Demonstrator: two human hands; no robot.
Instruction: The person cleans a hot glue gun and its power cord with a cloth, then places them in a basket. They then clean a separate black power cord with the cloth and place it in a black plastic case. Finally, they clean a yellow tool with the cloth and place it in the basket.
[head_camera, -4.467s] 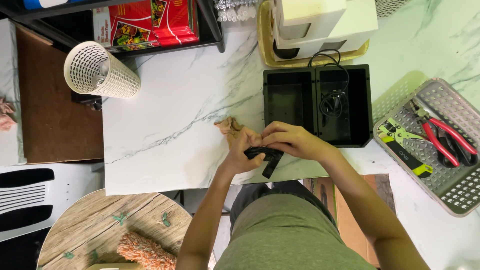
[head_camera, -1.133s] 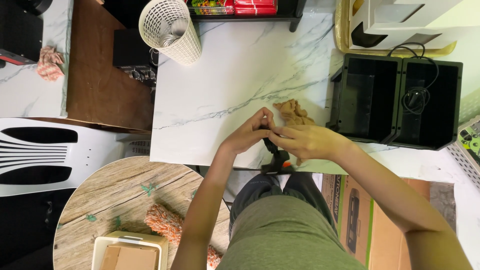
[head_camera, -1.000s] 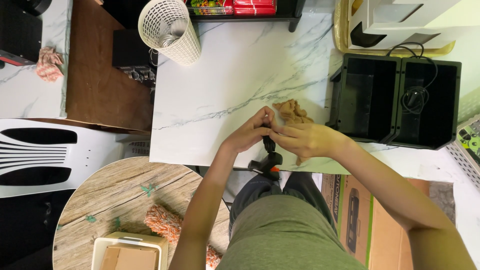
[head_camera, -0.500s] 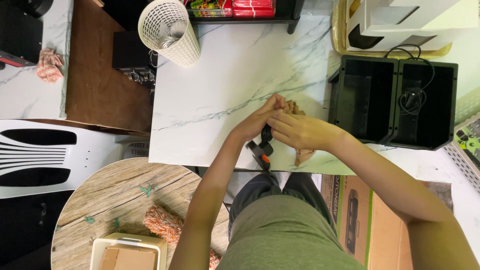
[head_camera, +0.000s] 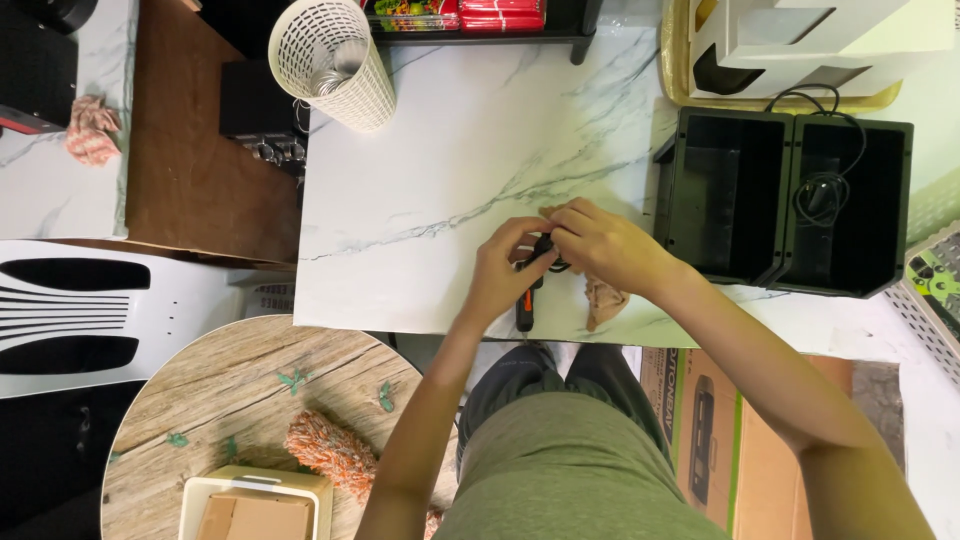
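1. Two black open bins (head_camera: 782, 205) sit side by side on the right of the white marble counter (head_camera: 440, 170). The left one looks empty; the right one holds a coiled black cable (head_camera: 818, 190).
2. One white perforated basket (head_camera: 335, 62) lies tipped over at the counter's top left, something shiny inside, can't tell what.
3. One white box (head_camera: 255, 505) on the round wooden table holds a brown carton.
4. Both hands meet near the counter's front edge: left hand (head_camera: 505, 280) and right hand (head_camera: 600, 245) are both closed on one small black tool with an orange bit (head_camera: 527, 295).
5. One tan cloth (head_camera: 603, 298) lies just under the right hand.
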